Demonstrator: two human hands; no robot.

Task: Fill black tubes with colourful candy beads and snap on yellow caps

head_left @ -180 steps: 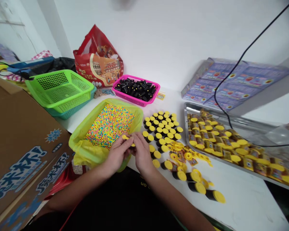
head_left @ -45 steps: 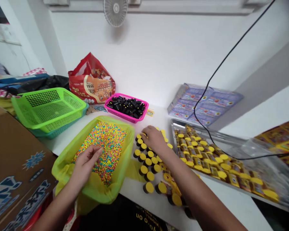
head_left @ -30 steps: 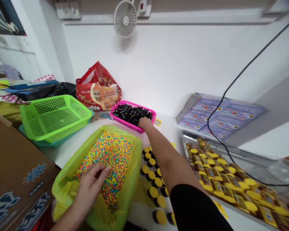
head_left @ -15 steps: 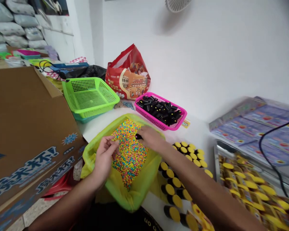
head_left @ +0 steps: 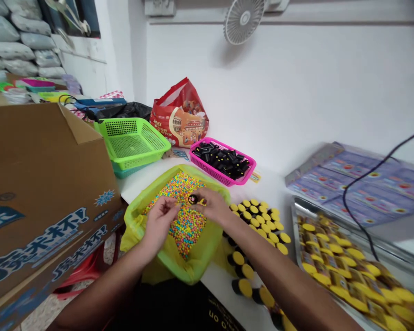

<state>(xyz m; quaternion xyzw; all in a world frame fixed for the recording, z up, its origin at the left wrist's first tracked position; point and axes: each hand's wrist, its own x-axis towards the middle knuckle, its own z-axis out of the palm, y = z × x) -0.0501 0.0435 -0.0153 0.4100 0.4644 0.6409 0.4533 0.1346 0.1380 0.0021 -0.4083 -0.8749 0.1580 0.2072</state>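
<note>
Many small coloured candy-like balls point(head_left: 188, 230) fill part of a green basket lined with a yellow plastic bag point(head_left: 189, 269). Over them, my right hand point(head_left: 212, 204) grips a small black cup point(head_left: 192, 199), its open end facing me with a few coloured balls inside. Beside it on the left, my left hand point(head_left: 163, 220) hovers above the balls with thumb and fingertips together; whatever they pinch is hidden. To the right of the basket stand rows of black cups with yellow lids point(head_left: 258, 220).
Behind lies a pink basket point(head_left: 224, 180) of black cups, near a red bag point(head_left: 179, 122) and a green basket point(head_left: 134, 161). A large cardboard box point(head_left: 48, 174) borders the left. On the right are a metal tray point(head_left: 296, 230) of yellow-lidded packs and purple boxes point(head_left: 359, 179).
My right hand has turned the black cup so its open end shows balls inside. My left hand has come closer to it. The view has tilted up slightly.
</note>
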